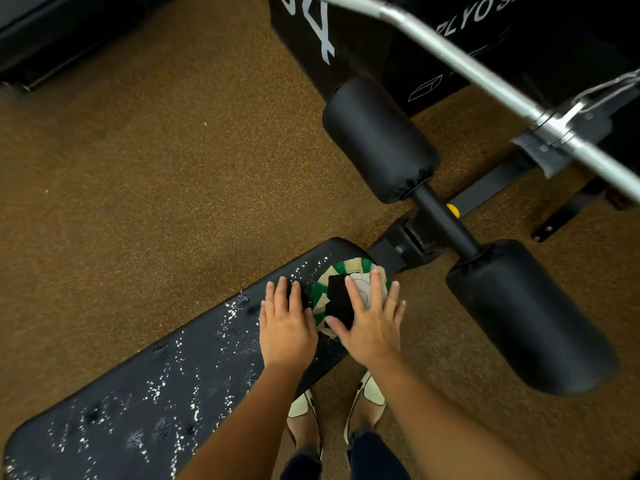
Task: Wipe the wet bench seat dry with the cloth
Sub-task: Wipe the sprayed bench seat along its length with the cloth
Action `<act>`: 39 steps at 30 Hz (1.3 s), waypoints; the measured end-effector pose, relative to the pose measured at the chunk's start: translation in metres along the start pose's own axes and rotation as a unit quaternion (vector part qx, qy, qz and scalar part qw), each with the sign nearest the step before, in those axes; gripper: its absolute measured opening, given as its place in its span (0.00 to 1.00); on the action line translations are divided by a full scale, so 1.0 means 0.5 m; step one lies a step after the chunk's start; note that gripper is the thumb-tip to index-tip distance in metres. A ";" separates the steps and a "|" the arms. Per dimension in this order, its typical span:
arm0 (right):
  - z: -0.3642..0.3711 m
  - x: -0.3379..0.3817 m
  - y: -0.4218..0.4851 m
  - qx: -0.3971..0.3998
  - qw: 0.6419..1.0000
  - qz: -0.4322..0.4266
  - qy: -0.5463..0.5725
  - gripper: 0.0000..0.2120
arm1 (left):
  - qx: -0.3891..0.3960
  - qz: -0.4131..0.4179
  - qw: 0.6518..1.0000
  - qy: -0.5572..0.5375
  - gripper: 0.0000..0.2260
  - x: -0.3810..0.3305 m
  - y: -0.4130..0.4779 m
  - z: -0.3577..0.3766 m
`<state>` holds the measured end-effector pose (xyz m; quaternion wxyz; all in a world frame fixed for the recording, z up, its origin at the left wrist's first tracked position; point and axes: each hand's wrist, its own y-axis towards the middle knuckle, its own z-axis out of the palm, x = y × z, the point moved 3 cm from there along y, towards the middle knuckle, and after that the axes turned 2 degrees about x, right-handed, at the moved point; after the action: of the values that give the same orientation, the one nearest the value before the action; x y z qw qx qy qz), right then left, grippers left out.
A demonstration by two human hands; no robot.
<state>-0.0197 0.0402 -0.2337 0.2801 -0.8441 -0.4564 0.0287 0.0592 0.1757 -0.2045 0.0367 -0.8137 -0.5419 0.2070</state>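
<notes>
A black padded bench seat [166, 386] runs from the lower left up to the middle of the head view, and many water droplets glisten on it. A bunched green, cream and black cloth [337, 292] lies on the seat's far end. My right hand [372, 320] presses flat on the cloth with its fingers spread. My left hand [287, 323] lies flat on the seat just left of the cloth, touching its edge, fingers slightly apart.
Two black foam leg rollers [377, 140] [530, 317] on a black bar stand beyond the seat's end. A silver barbell [485, 77] crosses the upper right over a black plyo box [398, 39]. Brown speckled floor [156, 168] surrounds the bench. My feet [367, 407] stand beside it.
</notes>
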 end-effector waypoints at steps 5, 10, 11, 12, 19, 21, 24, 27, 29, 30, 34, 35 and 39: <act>0.009 0.049 0.030 -0.084 0.996 0.001 -0.018 0.39 | -0.011 -0.013 1.000 0.024 0.27 0.041 0.023 0.018; 0.031 0.005 -0.005 -0.105 0.979 -0.152 -0.086 0.32 | -0.008 -0.017 0.999 0.036 0.29 0.054 0.046 0.019; 0.021 -0.001 0.010 -0.110 0.985 -0.112 -0.076 0.31 | -0.002 -0.009 0.999 0.041 0.29 0.053 0.048 0.021; 0.007 0.003 0.032 -0.119 0.990 -0.053 -0.057 0.30 | 0.005 0.000 0.999 0.047 0.29 0.053 0.050 0.024; 0.034 0.048 0.008 -0.116 0.972 -0.186 -0.081 0.29 | 0.004 0.005 0.998 0.061 0.28 0.074 0.059 0.038; 0.037 0.008 -0.001 -0.126 0.971 -0.178 -0.094 0.28 | 0.005 -0.002 0.998 0.063 0.29 0.080 0.056 0.038; 0.006 0.023 0.048 -0.147 0.986 -0.055 -0.055 0.28 | 0.014 0.000 0.998 0.063 0.29 0.085 0.049 0.038; -0.003 0.094 0.078 -0.152 0.986 -0.054 -0.029 0.30 | 0.015 -0.009 0.998 0.061 0.29 0.093 0.049 0.038; 0.026 0.099 0.048 -0.135 0.974 -0.168 -0.066 0.31 | 0.015 -0.004 0.998 0.055 0.29 0.095 0.047 0.038; 0.036 0.081 0.028 -0.118 0.966 -0.213 -0.086 0.31 | 0.017 -0.003 0.999 0.049 0.29 0.097 0.046 0.037; 0.003 0.002 0.056 -0.132 0.979 -0.113 -0.103 0.31 | 0.026 0.011 0.999 0.035 0.29 0.095 0.042 0.032; -0.013 0.011 0.082 -0.145 0.984 -0.061 -0.086 0.30 | 0.029 0.013 0.999 0.032 0.29 0.096 0.042 0.033; -0.003 0.122 0.102 -0.149 0.974 -0.153 -0.081 0.30 | 0.026 0.013 0.999 0.022 0.28 0.100 0.047 0.041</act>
<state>0.0548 0.0657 -0.2451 0.1142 -0.7916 -0.6001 -0.0145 0.0883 0.2075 -0.2448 0.0674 -0.8236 -0.5251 0.2035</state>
